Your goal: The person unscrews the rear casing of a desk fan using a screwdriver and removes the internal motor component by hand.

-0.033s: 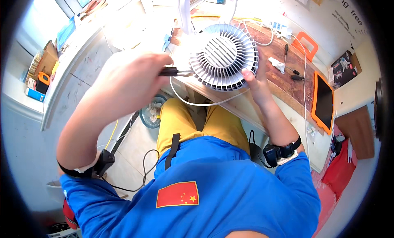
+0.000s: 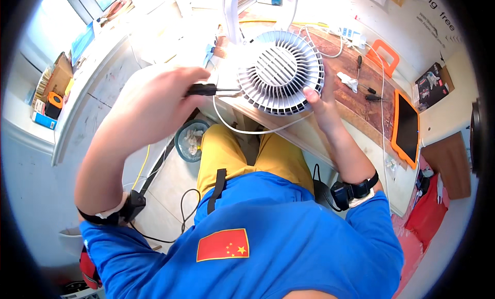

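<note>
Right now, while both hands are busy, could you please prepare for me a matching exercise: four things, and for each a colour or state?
Things:
1. Left hand
2. Right hand
3. Trousers
4. Dark rectangular panel

Colours or states:
A. orange frame around it
B. thumb on a round slatted device
C. gripping a black-handled tool
D. yellow

Pairs: 1-C, 2-B, 3-D, 4-A

A home room, seemingly, with a window, tablet, and screwdrivers on a desk.
</note>
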